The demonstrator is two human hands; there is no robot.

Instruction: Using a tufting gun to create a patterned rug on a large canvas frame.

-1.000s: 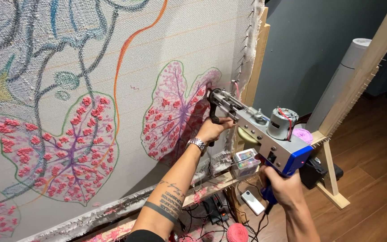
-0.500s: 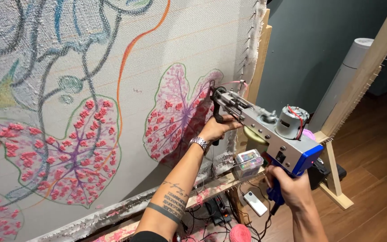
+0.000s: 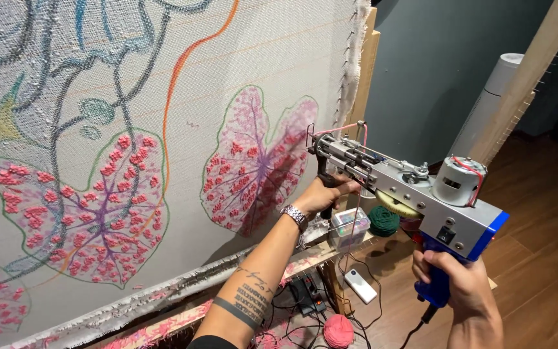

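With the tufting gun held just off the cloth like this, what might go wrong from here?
1. The pink yarn loops loosely over the tufting gun; it might snag on the moving parts.
2. The left hand grips the front handle right behind the needle end, so a slip could bring the fingers close to it.
3. The cord hangs below the right hand towards the cables on the floor, and may catch.

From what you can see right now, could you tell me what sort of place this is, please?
Probably a rug-tufting studio: stretched backing cloth on a wooden frame, a tufting gun in both hands, yarn balls below.
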